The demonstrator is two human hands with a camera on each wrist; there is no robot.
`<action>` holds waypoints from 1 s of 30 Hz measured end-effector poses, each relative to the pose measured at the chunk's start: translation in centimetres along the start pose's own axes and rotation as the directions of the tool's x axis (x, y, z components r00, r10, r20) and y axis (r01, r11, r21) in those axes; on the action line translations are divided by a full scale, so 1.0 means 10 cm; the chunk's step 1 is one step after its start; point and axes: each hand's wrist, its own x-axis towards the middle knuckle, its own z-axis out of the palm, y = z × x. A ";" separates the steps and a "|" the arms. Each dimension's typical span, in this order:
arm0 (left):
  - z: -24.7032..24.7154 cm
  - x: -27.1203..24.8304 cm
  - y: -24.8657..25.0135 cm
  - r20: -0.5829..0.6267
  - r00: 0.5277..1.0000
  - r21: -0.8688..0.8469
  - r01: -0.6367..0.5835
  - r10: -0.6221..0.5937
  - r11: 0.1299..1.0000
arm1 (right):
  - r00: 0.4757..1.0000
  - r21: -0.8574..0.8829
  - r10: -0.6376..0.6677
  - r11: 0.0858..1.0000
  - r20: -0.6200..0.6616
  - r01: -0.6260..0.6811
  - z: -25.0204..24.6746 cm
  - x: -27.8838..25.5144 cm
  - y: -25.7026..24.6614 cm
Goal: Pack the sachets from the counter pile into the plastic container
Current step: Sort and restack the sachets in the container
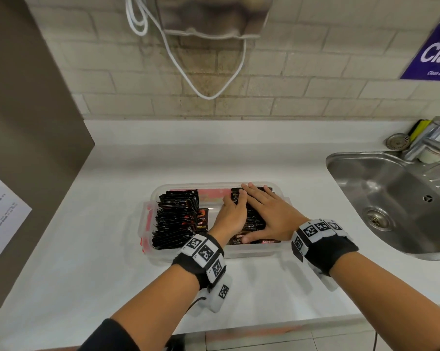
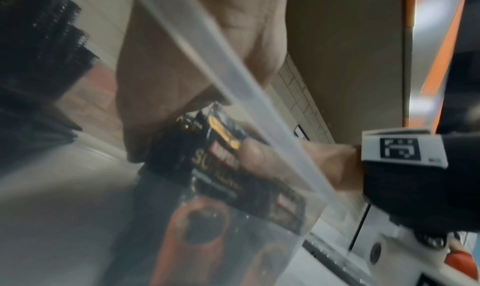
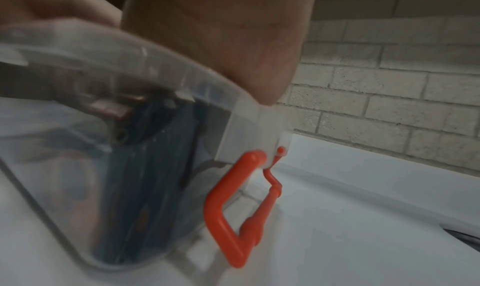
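On the white worktop (image 1: 92, 249), well left of the steel sink (image 1: 391, 198), the clear plastic container (image 1: 214, 252) holds dark sachets (image 1: 174, 219): one row stands on edge at its left end, a flatter batch lies at its right end. From the head view, the left hand (image 1: 230, 215) and right hand (image 1: 269, 211) both lie on that right-end batch, fingers extended and flat, neither grip closed around anything. Only the right wrist view shows the orange clip handle (image 3: 233, 208) hanging on the container's end wall, with the right palm above the rim. The left wrist view alone shows a thumb pressed on a sachet's printed face, seen through the blurred wall. Lettering on the packets is too smeared to read fully. Both wrist views are motion-blurred, and the hands cover much of the right-end batch.
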 end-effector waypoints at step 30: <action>-1.65 -0.74 -0.18 0.326 0.930 0.830 -0.367 0.167 0.420 | 0.982 0.604 0.185 0.786 -0.023 -0.134 0.20 0.43 -1.33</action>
